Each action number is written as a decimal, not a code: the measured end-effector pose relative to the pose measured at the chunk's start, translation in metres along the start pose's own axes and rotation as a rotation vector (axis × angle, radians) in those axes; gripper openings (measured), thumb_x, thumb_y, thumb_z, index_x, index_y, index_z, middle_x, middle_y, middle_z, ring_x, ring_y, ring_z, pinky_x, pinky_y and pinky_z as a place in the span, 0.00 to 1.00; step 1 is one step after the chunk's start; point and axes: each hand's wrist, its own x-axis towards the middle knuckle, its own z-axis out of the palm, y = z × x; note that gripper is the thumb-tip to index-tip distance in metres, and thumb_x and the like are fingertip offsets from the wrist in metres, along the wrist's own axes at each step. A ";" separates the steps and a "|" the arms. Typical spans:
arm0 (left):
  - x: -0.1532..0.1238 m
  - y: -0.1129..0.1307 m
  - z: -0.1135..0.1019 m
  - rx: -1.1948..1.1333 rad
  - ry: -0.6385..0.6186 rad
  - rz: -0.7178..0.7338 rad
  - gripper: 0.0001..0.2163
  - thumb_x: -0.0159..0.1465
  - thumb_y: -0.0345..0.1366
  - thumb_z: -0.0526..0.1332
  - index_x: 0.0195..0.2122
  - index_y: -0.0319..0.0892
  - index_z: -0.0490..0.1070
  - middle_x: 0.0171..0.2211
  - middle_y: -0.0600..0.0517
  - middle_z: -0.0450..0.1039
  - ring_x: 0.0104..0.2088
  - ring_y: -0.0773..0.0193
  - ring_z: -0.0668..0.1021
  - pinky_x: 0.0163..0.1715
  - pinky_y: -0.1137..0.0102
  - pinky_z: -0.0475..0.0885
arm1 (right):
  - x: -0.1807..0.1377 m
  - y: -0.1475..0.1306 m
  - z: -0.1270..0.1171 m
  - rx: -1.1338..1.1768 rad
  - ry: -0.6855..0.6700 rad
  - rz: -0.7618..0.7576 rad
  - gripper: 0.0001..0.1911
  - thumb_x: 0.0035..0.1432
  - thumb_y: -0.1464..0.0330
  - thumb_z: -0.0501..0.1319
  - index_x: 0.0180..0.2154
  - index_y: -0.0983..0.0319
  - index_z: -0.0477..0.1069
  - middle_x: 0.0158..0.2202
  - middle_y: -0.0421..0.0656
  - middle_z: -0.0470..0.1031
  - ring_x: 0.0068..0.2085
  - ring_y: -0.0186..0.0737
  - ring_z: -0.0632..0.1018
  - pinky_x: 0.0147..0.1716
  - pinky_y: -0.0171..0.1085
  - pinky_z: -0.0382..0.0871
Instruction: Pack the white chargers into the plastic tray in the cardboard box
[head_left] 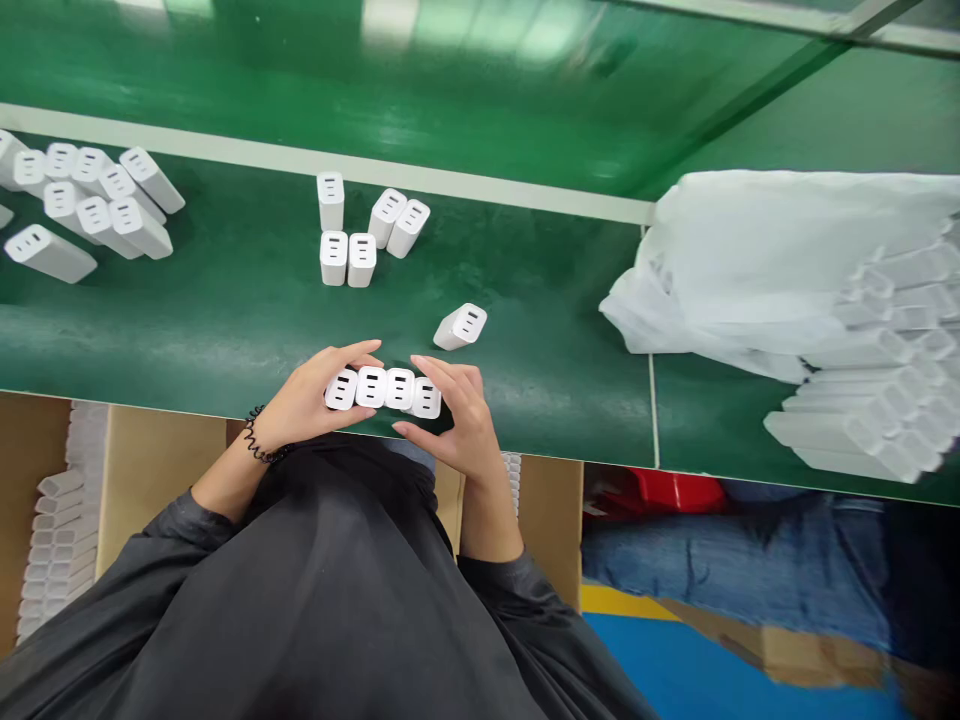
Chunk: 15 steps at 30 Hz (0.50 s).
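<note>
A row of several white charger plugs (386,389), ports facing up, stands side by side near the bench's front edge. My left hand (315,393) curls round the row's left end, thumb along the near side and fingers along the far side. At the other end my right hand (463,415) has thumb and fingers spread apart around the last charger; whether it touches is unclear. Just beyond the right hand, one single charger (460,326) leans at a tilt. Farther back stands a small group of chargers (347,258).
More chargers (112,205) cluster at the far left of the green bench (540,400). On the right lie a white plastic bag (750,260) and a pile of translucent sleeves (870,410). Cardboard boxes (161,490) stand below the front edge. A person's jeans-clad leg (735,560) is at lower right.
</note>
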 end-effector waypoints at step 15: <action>-0.013 -0.014 -0.013 -0.298 -0.081 0.026 0.46 0.60 0.37 0.70 0.73 0.54 0.42 0.64 0.43 0.63 0.63 0.52 0.68 0.63 0.56 0.65 | 0.014 0.000 0.013 0.057 0.009 -0.112 0.28 0.60 0.67 0.66 0.61 0.54 0.64 0.51 0.49 0.76 0.54 0.55 0.76 0.52 0.59 0.73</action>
